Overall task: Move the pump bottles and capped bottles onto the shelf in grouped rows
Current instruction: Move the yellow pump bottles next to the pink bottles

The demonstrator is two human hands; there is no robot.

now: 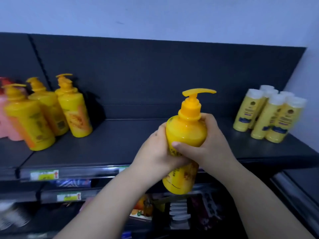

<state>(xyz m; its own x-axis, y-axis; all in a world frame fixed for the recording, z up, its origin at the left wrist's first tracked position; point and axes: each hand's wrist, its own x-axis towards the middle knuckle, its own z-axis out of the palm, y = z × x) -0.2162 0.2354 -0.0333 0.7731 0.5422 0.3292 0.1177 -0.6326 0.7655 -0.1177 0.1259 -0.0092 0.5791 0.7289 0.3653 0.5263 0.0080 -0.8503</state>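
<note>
My left hand [158, 152] and right hand [209, 144] grip a yellow pump bottle [187, 131] upright in front of the shelf [112, 145] — fingers [209, 119] curled round its upper body.

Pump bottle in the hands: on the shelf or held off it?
Held off it: left hand and right hand grip the pump bottle upright, its base hanging below the shelf edge.
</note>
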